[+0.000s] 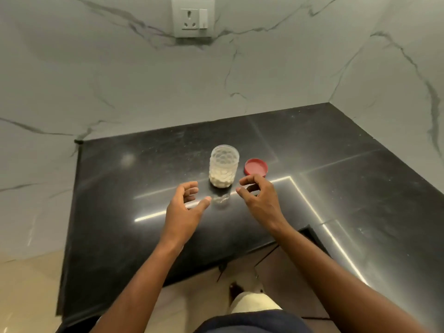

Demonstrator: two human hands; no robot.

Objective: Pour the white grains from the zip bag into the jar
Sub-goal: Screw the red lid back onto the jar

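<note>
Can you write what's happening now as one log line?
jar: open, grains inside | red lid: on counter beside jar | left hand: empty | right hand: empty

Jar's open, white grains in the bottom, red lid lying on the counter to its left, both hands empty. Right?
Not quite. The head view shows the red lid lying on the counter to the right of the jar, not its left. The rest holds: the jar is open, white grains fill its lower part, and the left hand and right hand hold nothing.
</note>
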